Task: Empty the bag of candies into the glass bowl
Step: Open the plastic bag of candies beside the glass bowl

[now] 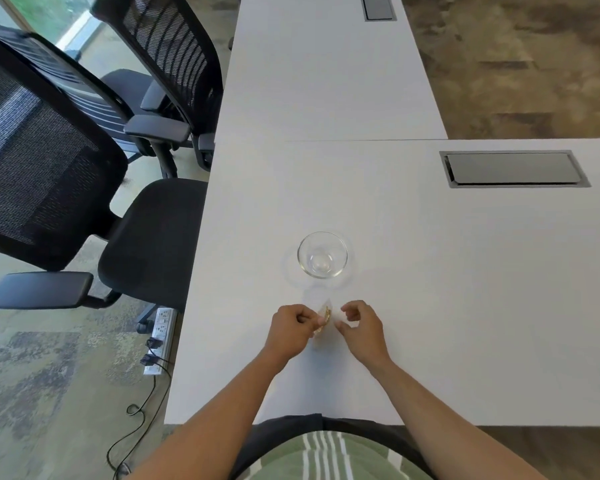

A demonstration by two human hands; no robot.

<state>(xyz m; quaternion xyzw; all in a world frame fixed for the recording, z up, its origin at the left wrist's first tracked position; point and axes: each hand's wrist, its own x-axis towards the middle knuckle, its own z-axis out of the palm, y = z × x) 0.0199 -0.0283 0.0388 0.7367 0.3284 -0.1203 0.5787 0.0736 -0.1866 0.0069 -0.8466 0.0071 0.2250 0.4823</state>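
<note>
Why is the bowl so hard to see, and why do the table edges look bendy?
Head view: the glass bowl is clear, so the white table shows through, with only faint rim glints and a pale shadow; the wide lens curves straight edges; the small bag between the left hand and right hand looks soft and slightly blurred.

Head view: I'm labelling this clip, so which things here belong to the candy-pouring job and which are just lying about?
Part of the job:
- bag of candies, pinched between left hand and right hand
- glass bowl, empty, beyond the hands

Just lying about:
- office chairs
- power strip on the floor
- cable hatch set in the table
</note>
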